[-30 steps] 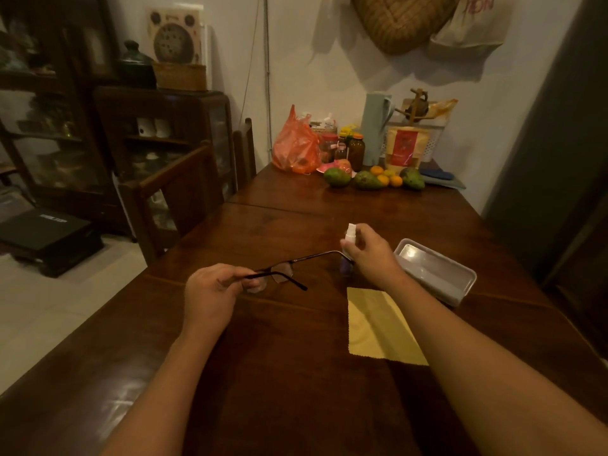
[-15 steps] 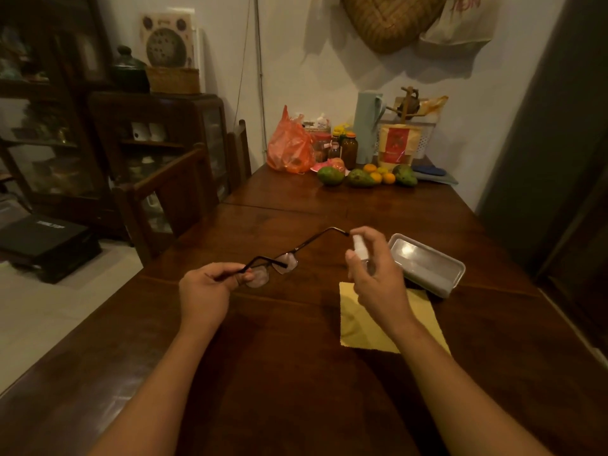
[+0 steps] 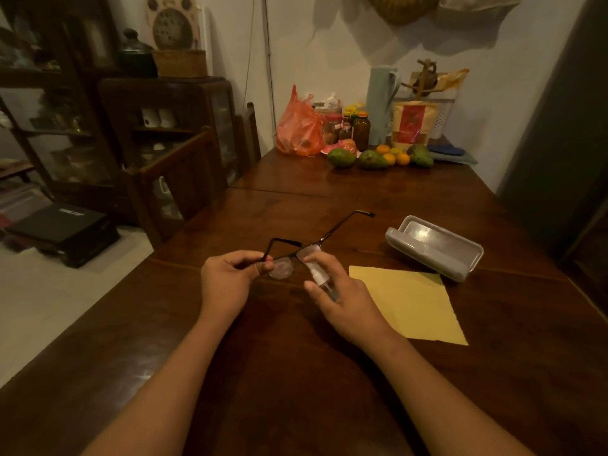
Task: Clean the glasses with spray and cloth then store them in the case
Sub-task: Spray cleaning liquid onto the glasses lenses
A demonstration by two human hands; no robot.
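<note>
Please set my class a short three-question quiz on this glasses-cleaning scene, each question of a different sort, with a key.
1. True or false: the yellow cloth lies flat on the table, in neither hand.
2. The right hand holds: A a phone; B the spray bottle; C a pen.
3. Fill in: the left hand pinches the ___.

Key: 1 true; 2 B; 3 glasses.

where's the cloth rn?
Head view: the yellow cloth lies flat on the table, just right of the right hand, on the near side of the case.
</note>
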